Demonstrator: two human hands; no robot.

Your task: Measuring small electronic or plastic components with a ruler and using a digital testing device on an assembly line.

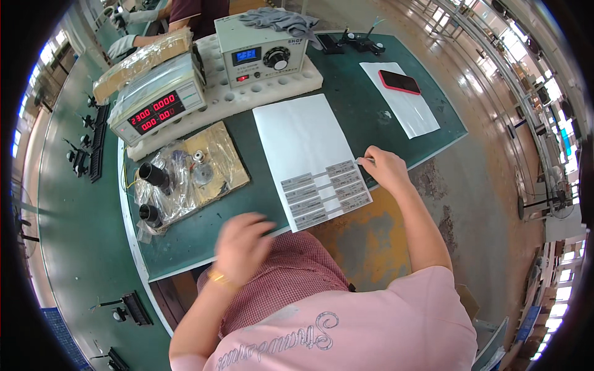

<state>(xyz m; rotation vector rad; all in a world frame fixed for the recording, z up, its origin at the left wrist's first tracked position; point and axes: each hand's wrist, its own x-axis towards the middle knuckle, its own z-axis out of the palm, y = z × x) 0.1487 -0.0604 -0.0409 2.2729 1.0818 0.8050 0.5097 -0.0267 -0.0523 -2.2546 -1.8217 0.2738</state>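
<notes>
A white sheet (pixel 303 136) lies on the green table (pixel 346 80), with several grey stickers (pixel 325 191) in rows on its near end. My right hand (pixel 385 168) pinches the sheet's right edge beside the top sticker. My left hand (pixel 242 242) hovers blurred over the table's front edge, just left of the sheet's near corner, fingers curled and nothing seen in it.
Two meter boxes on white foam stand at the back: one with red digits (pixel 158 111), one with a blue display and a dial (pixel 260 52). Black parts in clear bags (pixel 179 182) lie on cardboard. A red phone (pixel 399 81) rests on another white sheet. Another person's gloved hands (pixel 124 43) work at far left.
</notes>
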